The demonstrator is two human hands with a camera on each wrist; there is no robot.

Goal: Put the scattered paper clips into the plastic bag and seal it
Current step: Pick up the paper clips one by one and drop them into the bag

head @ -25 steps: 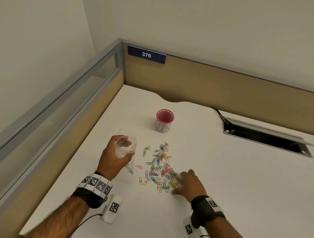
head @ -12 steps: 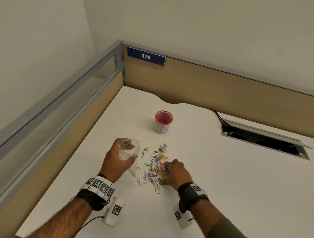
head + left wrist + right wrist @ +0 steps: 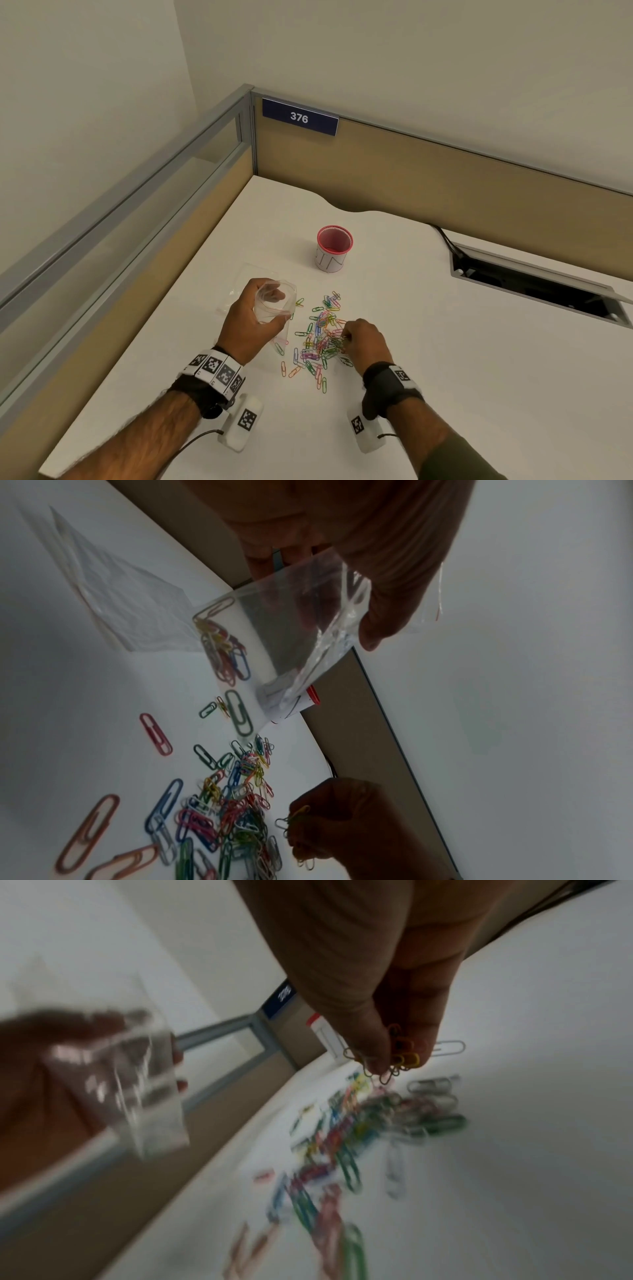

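Observation:
Coloured paper clips (image 3: 320,339) lie scattered on the white desk (image 3: 445,359). My left hand (image 3: 255,318) holds a small clear plastic bag (image 3: 274,303) upright, mouth held wide by the fingers. Several clips sit in the bag's bottom (image 3: 222,653). My right hand (image 3: 363,339) pinches a small bunch of clips (image 3: 397,1056) at the pile's right edge, just above the desk. In the left wrist view the right hand (image 3: 342,823) shows below the bag (image 3: 294,631) with clips (image 3: 298,818) in its fingers.
A pink-rimmed cup (image 3: 334,248) stands behind the pile. Another clear bag (image 3: 239,291) lies flat under my left hand. A cable slot (image 3: 534,284) opens at the right. Partition walls (image 3: 445,178) close the desk's left and back.
My right hand slid left from the pile's near right edge into the clips and pinched up a bunch. The left hand with the bag stayed almost still.

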